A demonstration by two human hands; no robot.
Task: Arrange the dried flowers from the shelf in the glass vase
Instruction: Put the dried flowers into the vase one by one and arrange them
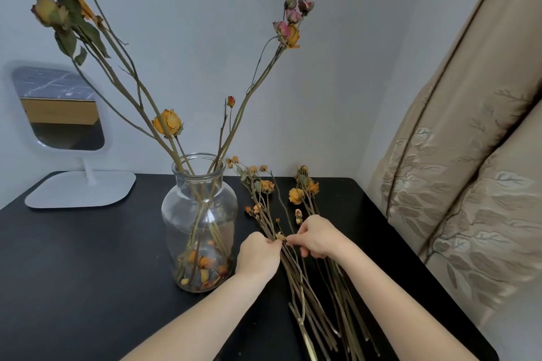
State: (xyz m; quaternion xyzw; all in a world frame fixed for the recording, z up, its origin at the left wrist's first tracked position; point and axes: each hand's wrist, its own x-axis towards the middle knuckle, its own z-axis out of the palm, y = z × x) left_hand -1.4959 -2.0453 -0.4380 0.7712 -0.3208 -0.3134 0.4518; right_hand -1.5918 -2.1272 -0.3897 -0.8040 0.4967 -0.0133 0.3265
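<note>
A clear glass vase (199,223) stands on the black table (88,258) and holds several long dried rose stems (146,102) that fan out left and right; loose petals lie at its bottom. To its right a pile of dried flowers (296,272) lies flat, heads pointing away from me. My left hand (258,255) and my right hand (316,237) meet over the pile, fingers pinching stems near a small bud. Which stems each hand holds is hard to tell.
A white table mirror (58,108) on a flat base (82,189) stands at the back left. A beige patterned curtain (469,170) hangs along the right edge of the table. A pale wall is right behind.
</note>
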